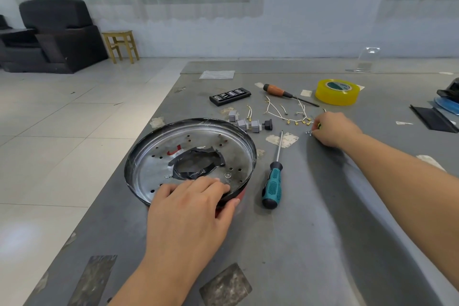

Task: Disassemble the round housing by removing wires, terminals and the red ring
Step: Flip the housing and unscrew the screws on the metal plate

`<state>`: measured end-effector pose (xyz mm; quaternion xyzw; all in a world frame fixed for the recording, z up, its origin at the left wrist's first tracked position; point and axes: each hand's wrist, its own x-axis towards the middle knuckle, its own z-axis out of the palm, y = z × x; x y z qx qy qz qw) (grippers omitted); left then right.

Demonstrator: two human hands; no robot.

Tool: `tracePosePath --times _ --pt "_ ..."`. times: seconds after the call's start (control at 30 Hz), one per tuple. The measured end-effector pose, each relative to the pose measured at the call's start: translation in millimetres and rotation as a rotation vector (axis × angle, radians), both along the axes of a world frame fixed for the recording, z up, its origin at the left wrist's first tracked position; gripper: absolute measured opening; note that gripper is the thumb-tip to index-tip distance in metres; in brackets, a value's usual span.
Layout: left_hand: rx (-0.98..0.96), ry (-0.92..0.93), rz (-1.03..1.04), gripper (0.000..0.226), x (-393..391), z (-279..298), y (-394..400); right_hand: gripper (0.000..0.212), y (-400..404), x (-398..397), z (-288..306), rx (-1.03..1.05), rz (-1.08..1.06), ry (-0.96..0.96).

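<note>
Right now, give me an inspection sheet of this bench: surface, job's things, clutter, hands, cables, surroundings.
Surface: grey table, worn tape patches.
Job's things: round housing at the left edge, red showing under its near rim; loose wires with brass terminals; grey connector blocks.
Clutter: teal screwdriver, wooden-handled screwdriver, bit case, yellow tape roll.
Hands: left hand grips the housing's near rim; right hand fingers pinch a small part by the wires.
Cables: nothing seen beyond the wires.
Surroundings: black armchair, wooden stool, curtained windows.

A makeshift repair workroom: grey bench point(323, 218) strewn with screwdrivers point(273, 184), a bit set point(229, 96), tape roll point(337, 92); armchair point(53, 35) beyond
</note>
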<state>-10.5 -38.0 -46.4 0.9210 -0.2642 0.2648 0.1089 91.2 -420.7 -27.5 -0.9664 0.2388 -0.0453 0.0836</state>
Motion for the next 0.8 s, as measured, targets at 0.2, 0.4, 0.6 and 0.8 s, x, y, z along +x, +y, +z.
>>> tracePosePath --times 0.2,0.4,0.6,0.8 --pt "0.032 0.045 0.016 0.032 0 3 -2 0.007 1 -6 3 0.046 -0.018 -0.034" --pt "0.032 0.068 0.027 0.037 -4 6 -1 0.012 20 -23 32 0.605 -0.166 -0.368" --pt "0.068 0.1 0.065 0.046 -6 13 -2 0.009 51 -57 56 1.176 -0.195 -0.439" --pt "0.095 0.1 0.075 0.044 -7 13 -2 0.014 48 -86 67 0.998 -0.009 -0.66"
